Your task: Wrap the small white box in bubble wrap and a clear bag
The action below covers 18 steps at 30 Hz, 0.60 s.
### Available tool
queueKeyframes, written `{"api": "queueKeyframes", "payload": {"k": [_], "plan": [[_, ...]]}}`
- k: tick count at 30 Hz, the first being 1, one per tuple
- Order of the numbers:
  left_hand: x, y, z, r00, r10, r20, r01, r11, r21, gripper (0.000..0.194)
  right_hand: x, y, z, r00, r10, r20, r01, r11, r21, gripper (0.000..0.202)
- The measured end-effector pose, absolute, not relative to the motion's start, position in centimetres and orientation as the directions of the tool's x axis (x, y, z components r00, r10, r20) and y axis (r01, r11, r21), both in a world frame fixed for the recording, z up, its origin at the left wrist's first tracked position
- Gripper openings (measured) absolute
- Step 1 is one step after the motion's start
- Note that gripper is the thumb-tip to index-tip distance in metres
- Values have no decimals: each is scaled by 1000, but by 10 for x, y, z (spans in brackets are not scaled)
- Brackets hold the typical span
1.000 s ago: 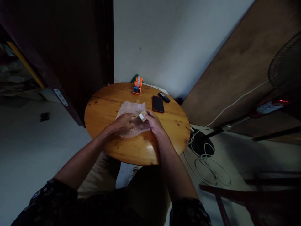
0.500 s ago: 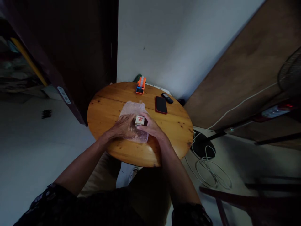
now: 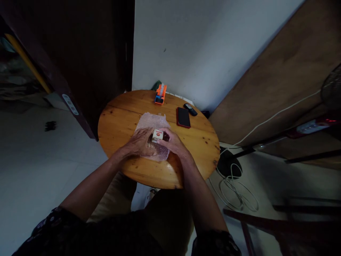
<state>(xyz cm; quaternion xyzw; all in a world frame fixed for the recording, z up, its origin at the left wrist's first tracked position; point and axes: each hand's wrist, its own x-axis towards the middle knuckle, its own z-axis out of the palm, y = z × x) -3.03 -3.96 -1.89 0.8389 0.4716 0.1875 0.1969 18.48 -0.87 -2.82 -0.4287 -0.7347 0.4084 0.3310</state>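
At the centre of the frame, a small white cardboard box with red print (image 3: 157, 134) sits over a sheet of translucent bubble wrap (image 3: 150, 121) on a round, varnished wooden table (image 3: 128, 117); the right hand (image 3: 171, 140) is curled, thumb and fingers clamped on the box from its right; the left hand (image 3: 141, 143) lies spread over the wrap at the box's left, its fingertips too dim to tell whether they grip; above, near the table's far edge, stands an orange and blue plastic tape dispenser (image 3: 160, 94); upper right of the box lies a black-screened phone with red edges (image 3: 183, 117), just beside a small black handset with buttons (image 3: 190, 109).
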Motion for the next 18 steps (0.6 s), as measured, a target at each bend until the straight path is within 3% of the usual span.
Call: {"api": "queueKeyframes", "payload": {"k": [6, 10, 15, 18], "plan": [[-30, -39, -14, 488, 864, 127, 715, -479, 509, 106, 185, -12, -24, -428, 884, 186, 388, 366, -846, 46], [-42, -51, -2, 522, 834, 178, 699, -538, 472, 78, 184, -13, -21, -404, 900, 160, 415, 337, -845, 53], [-58, -86, 7, 661, 729, 178, 663, -679, 317, 59, 186, -13, -17, -437, 892, 117, 304, 269, -914, 64], [-54, -100, 7, 644, 739, 198, 702, -674, 231, 34, 186, -15, -13, -428, 898, 104, 276, 240, -931, 69]]}}
